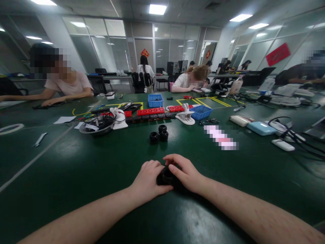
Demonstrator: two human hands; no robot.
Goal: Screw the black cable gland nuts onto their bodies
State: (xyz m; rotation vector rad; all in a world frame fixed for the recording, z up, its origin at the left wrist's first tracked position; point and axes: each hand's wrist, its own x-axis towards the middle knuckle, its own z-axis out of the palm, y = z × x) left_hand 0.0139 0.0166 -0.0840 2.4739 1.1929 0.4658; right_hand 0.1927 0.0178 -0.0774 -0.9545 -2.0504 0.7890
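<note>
On the green table in front of me is a hollow black tyre-like ring (167, 174), with its round opening facing up. My left hand (150, 177) wraps its left side, thumb along the near edge and fingers behind. From the right, my right hand (186, 172) curls over the same ring, its thumb at the rim and its fingers arched across the far side. The ring's lower part is partly hidden by the hands. Farther off stand three similar black rings (163, 135), grouped close together.
Beyond them lie red strips (150, 111), a white clamp (185, 115), blue bins (155, 100) and a bowl of cables (98, 124). At the right are a light-blue case (261, 128) and cables (296, 135). Several people sit at tables; one in pink (68, 84) is at the left.
</note>
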